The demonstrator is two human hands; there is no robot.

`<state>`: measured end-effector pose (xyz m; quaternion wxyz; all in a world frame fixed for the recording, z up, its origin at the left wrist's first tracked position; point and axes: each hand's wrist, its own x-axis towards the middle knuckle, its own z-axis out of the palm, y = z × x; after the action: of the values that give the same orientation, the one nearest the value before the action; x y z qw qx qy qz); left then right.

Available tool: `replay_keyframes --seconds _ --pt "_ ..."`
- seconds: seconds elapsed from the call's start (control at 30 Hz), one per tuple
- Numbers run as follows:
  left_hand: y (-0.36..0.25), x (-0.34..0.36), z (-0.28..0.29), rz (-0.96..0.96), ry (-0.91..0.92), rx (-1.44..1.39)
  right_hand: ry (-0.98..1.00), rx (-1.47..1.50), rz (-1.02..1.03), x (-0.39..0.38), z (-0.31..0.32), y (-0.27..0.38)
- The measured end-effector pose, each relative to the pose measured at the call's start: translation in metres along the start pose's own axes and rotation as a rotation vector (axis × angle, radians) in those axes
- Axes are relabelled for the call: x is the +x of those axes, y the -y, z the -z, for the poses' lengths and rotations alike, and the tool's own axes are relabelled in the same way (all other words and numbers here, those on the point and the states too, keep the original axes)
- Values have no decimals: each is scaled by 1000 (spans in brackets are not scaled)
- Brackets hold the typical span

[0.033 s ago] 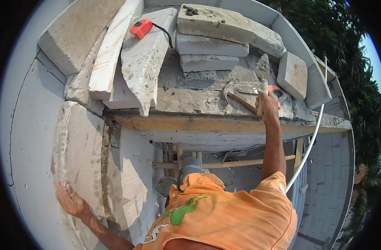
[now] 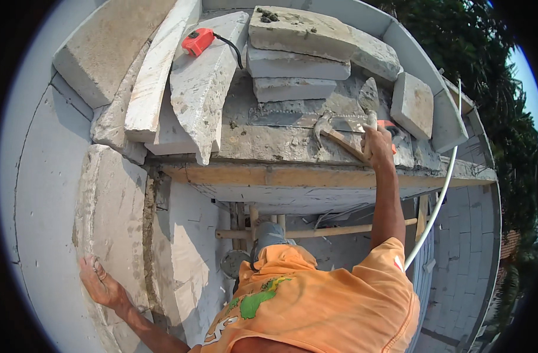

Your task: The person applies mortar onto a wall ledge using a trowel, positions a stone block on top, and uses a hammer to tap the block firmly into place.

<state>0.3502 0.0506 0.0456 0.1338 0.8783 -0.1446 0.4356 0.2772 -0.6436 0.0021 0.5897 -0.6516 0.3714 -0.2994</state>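
Right hand: grip round trowel beside hammer, now covering more handle; likely surer.
Left hand: at block left of hammer; grip unclear.

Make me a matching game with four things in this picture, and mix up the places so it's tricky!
Things:
1. small red tape measure
2. grey metal trowel
3. long white bendy tube
4. bare left hand

Places:
A. gripped in the bare right hand
B. at the long pale block on the left
C. lying on a jagged pale slab
D. curving down to the orange cloth sleeve

Right pairs: 1-C, 2-A, 3-D, 4-B.
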Motion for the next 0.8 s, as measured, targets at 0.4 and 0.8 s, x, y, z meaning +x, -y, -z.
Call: replay_keyframes --seconds 0.4,0.8 --pt "-11 19 6 -211 5 -105 218 -651 193 163 9 -68" --pt "-15 8 0 -190 -158 127 -161 -1723 493 117 -14 -76"
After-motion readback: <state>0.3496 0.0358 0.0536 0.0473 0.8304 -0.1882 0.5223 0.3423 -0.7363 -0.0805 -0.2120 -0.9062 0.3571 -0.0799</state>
